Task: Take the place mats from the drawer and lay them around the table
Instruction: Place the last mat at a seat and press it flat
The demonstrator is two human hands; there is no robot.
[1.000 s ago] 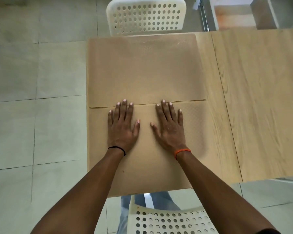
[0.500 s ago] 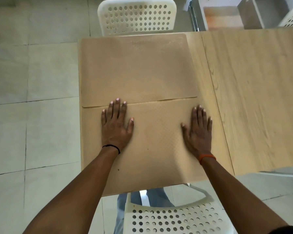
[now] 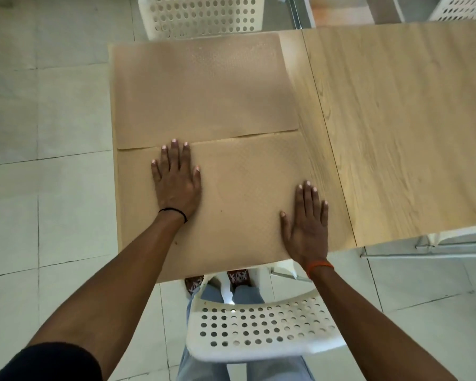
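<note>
Two mats down: far place mat [image 3: 204,89] and near place mat [image 3: 239,204] lie flat on the left end of the table [image 3: 396,133], their edges meeting or slightly overlapping.
Left hand [image 3: 176,182]: I press it flat on the near mat, fingers spread, gripping nothing.
Right hand [image 3: 307,224]: flat and spread at the near mat's right edge, holding nothing.
Chairs: far chair [image 3: 201,15] and near chair [image 3: 259,328] each face a mat.
Left to do: I judge the bare right half needs mats; no drawer shows.
</note>
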